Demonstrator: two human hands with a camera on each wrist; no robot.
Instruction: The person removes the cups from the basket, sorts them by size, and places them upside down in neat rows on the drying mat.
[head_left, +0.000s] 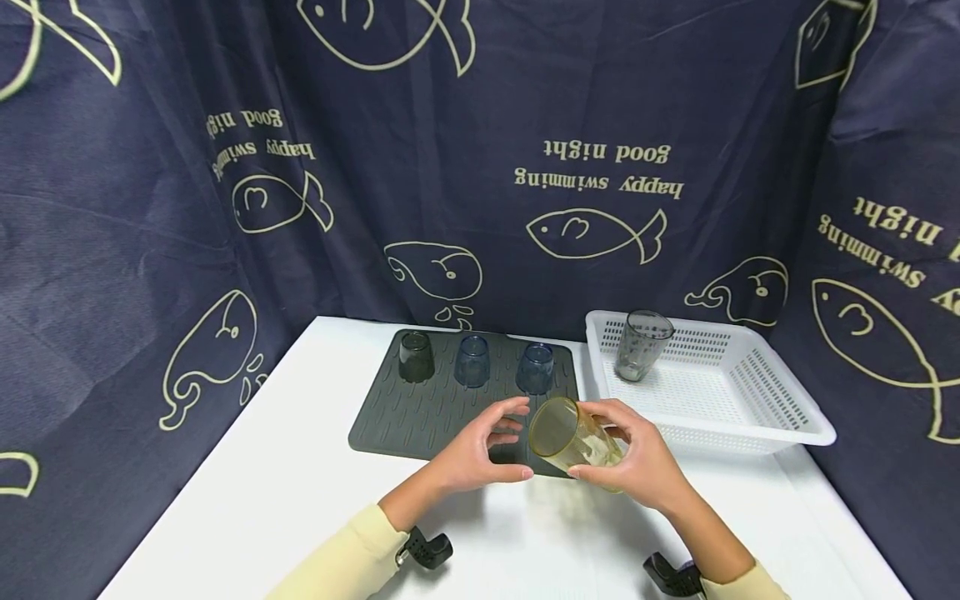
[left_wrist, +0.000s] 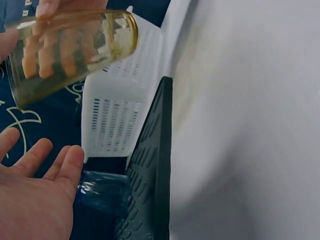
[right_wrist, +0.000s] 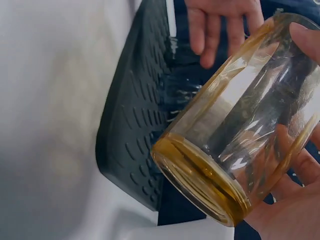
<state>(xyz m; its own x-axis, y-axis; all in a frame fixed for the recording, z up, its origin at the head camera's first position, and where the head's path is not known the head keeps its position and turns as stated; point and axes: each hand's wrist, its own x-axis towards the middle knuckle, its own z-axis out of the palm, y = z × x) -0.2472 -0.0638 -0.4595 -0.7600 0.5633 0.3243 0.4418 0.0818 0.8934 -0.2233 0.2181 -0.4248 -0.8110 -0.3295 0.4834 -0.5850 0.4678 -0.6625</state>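
A yellow-tinted glass (head_left: 576, 437) is tilted in the air above the front of the dark drying mat (head_left: 405, 421), its mouth towards the left hand. My right hand (head_left: 639, 454) grips it by the side, thumb in front and fingers behind. Beside the mouth, my left hand (head_left: 480, 450) is held apart from the glass with fingers spread and nothing in them. The right wrist view shows the thick base of the yellow glass (right_wrist: 205, 175) pointing down. On the mat stand a dark grey glass (head_left: 416, 358) and two blue glasses (head_left: 472, 362) (head_left: 535, 369), all upside down.
A white perforated basket (head_left: 705, 400) stands to the right of the mat, with a clear patterned glass (head_left: 642, 346) leaning in its left corner. The white table (head_left: 300, 500) runs back to a dark blue curtain (head_left: 480, 167) printed with fish.
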